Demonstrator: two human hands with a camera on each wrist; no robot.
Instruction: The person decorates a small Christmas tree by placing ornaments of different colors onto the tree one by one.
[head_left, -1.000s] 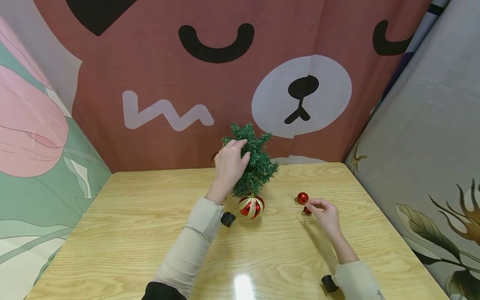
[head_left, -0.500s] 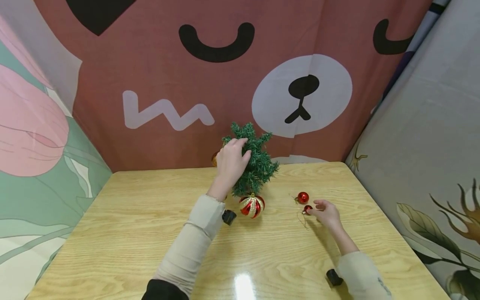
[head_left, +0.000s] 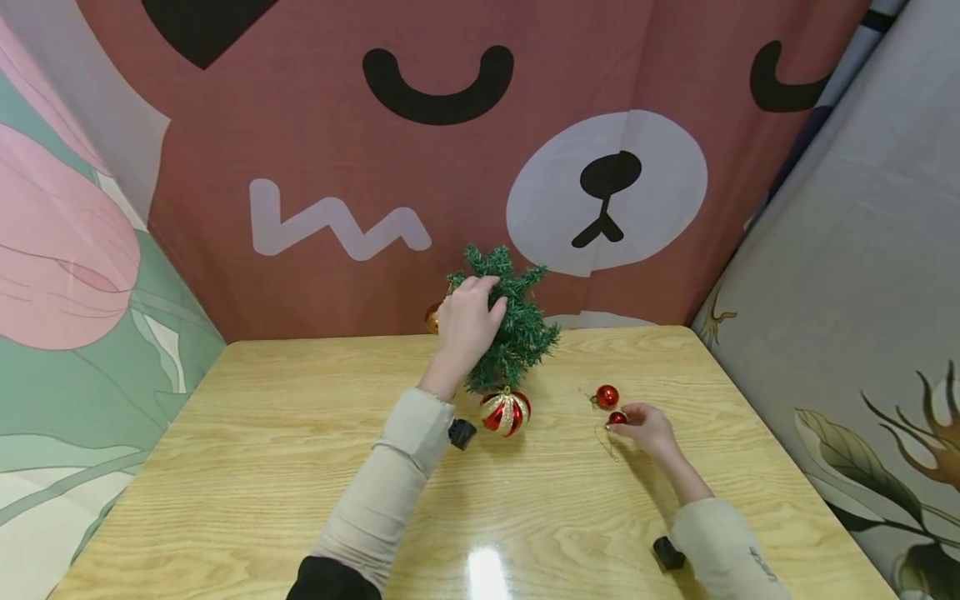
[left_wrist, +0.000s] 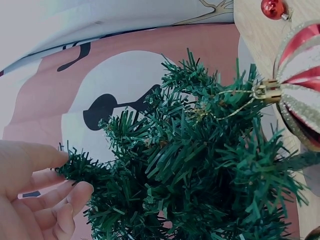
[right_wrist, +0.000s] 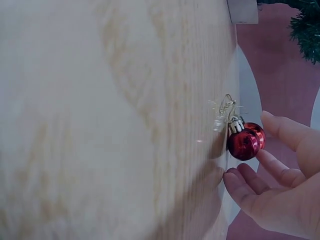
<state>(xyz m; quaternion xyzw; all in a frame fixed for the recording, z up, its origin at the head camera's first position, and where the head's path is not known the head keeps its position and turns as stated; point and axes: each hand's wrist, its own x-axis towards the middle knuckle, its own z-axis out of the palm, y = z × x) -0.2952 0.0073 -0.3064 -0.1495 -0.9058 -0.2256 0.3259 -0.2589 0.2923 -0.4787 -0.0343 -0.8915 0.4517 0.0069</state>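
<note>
I see the nearer red ball point(head_left: 618, 418) just at the fingertips of the right grip point(head_left: 651, 427), whose half-bent fingers may or may not pinch, I cannot tell, its cap point(right_wrist: 236, 124) pointing left, toward the side where the left grip point(head_left: 467, 315) holds the green tree point(head_left: 521, 321).

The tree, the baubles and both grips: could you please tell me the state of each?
Green tree: upright.
Striped bauble: hanging from the tree.
Gold bauble: partly hidden by the left grip.
Farther red bauble: on the table, untouched.
Nearer red bauble: at the right grip; whether lifted is unclear.
Left grip: holding a branch tip.
Right grip: reaching; firm hold unclear.
</note>
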